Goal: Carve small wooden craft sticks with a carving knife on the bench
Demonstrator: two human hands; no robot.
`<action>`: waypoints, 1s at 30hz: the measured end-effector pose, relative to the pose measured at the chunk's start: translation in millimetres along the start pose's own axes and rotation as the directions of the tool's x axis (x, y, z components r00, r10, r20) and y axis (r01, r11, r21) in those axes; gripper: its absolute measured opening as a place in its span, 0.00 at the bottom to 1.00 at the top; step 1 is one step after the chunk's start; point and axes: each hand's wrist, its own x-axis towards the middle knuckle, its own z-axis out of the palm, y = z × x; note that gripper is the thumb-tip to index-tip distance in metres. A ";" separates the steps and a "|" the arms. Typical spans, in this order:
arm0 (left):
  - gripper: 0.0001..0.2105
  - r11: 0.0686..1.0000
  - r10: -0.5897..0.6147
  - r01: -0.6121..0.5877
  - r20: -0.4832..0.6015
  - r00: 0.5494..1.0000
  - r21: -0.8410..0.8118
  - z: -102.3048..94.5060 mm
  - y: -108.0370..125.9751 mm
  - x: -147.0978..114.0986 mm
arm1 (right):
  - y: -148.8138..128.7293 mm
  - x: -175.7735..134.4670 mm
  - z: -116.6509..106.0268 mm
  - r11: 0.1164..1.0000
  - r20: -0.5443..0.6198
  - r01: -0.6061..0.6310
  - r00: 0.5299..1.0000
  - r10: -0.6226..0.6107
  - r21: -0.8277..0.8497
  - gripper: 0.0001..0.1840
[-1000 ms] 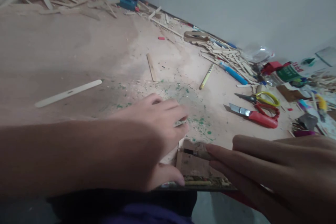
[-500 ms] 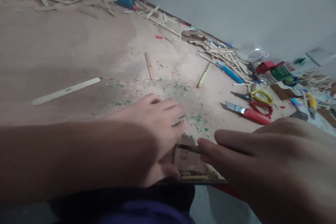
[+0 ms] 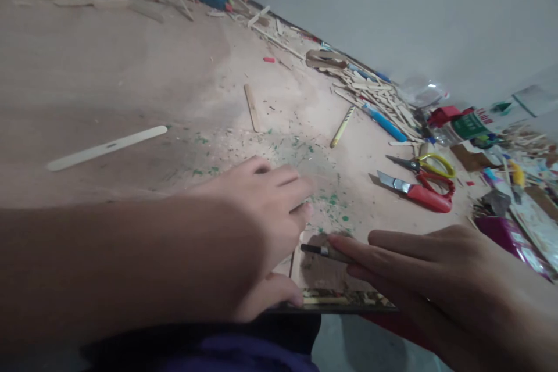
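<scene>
Frankly, a slip worries me most from this far-off seat: my right hand [image 3: 436, 267] has its fingers closed on the handle of a slim blade tool [image 3: 324, 251], and the dark tip points straight at my left hand [image 3: 265, 215]. Near the front edge of the table [image 3: 131, 70] lies a narrow wooden strip [image 3: 296, 261], partly under that left hand; whether the tip touches it, I cannot tell. Too hard a push, or a skid off the wood, could send the blade into the left fingers just beyond. Those are loosely curled with their undersides hidden, so I cannot tell whether they grip the strip or merely rest over it; a weak hold could let it swivel. Compared with half a second ago, the tip, which then seemed to overlap the strip, stops about at its right side, the right hand sits lower, and a purple packet [image 3: 508, 238] has come into view.
</scene>
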 end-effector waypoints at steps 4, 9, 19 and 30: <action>0.32 1.000 -0.005 0.005 -0.008 1.000 0.010 1.1 0.9 0.3 | -0.5 7.3 -5.8 0.998 -0.035 0.051 0.998 -0.053 -0.046 0.31; 0.33 0.999 -0.009 0.010 -0.018 1.000 0.033 1.7 1.6 0.3 | -2.3 17.2 -14.7 0.971 -0.038 0.092 0.994 -0.103 -0.219 0.26; 0.32 0.999 -0.002 0.003 -0.023 1.000 0.050 3.3 1.1 -1.0 | -3.4 8.2 -16.7 0.973 0.027 0.085 0.996 -0.081 -0.214 0.20; 0.13 0.951 0.307 -0.306 0.008 0.952 -0.050 -0.7 -32.7 6.3 | -3.4 19.6 -19.2 0.982 0.011 0.050 0.999 -0.049 -0.181 0.18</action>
